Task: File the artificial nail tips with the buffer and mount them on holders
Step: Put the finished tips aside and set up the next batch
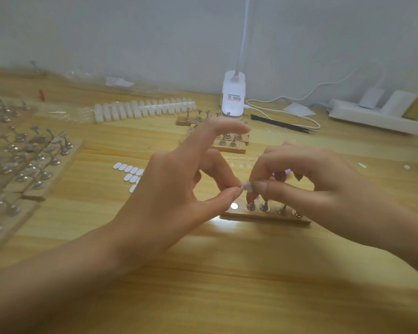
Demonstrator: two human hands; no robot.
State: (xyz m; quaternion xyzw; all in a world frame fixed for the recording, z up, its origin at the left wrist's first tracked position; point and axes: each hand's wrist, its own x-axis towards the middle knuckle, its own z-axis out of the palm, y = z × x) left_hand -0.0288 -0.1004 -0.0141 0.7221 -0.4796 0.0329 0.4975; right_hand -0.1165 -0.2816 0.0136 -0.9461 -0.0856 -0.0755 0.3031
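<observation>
Table [227,273]: one pale wooden top, on which everything is laid.
Left hand [179,189]: thumb and middle finger are closed in a pinch on the left edge of the nail tip, and the index finger is raised clear.
Right hand [311,179]: thumb and index finger are closed in a pinch on the right side of the same tip, with the other fingers curled loosely.
Step in hand: judged to be mounting. The tip should be centred on a holder head, pressed down lightly and evenly, and released by one hand at a time so that it is not skewed.
Filled racks [34,150]: several wooden strips at far left, crowded with holders; too blurred to be counted.
Strip of white tips [143,108]: one long row near the wall; the number cannot be read exactly.
Rear bases [227,141]: three can be made out behind the hands.
Near base [263,218]: one wooden strip, lying just below both hands.
Oval pads [128,168]: at least nine white ones are seen; more may be hidden by the left hand.
Holders [264,207]: four are seen standing on the near base, beside one bare metal disc [234,206].
Nail tip [247,187]: one clear tip, held between the two hands just above the near base; whether a holder is under it cannot be told.
</observation>
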